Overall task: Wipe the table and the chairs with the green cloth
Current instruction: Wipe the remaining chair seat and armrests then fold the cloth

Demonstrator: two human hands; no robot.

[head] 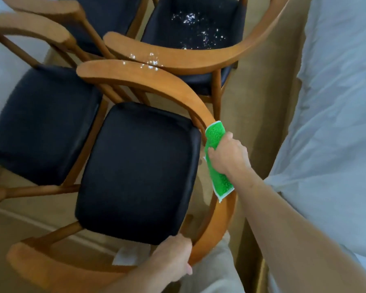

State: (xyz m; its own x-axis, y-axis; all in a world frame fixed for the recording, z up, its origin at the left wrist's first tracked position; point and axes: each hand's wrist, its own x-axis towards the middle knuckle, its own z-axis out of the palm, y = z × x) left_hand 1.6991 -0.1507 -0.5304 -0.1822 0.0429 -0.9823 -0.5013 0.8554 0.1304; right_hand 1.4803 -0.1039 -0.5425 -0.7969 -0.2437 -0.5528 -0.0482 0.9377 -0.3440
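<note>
A person's left hand (173, 259) curls its fingers over the curved wooden back rail of the nearest chair (140, 172), which has a black seat. Further right, the right hand (227, 155) grips the green cloth (217, 161) against that same rail, cloth showing above and below the fingers. Beyond the fingers, a far chair (197, 24) has white specks on its seat.

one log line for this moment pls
right hand grips green cloth on chair rail | left hand holds rail

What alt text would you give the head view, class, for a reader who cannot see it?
A right hand grips a green cloth against the curved wooden back rail of the nearest chair, while the left hand holds that rail lower down. Four wooden chairs with dark seats stand close together; white specks lie on the far seat.
</note>
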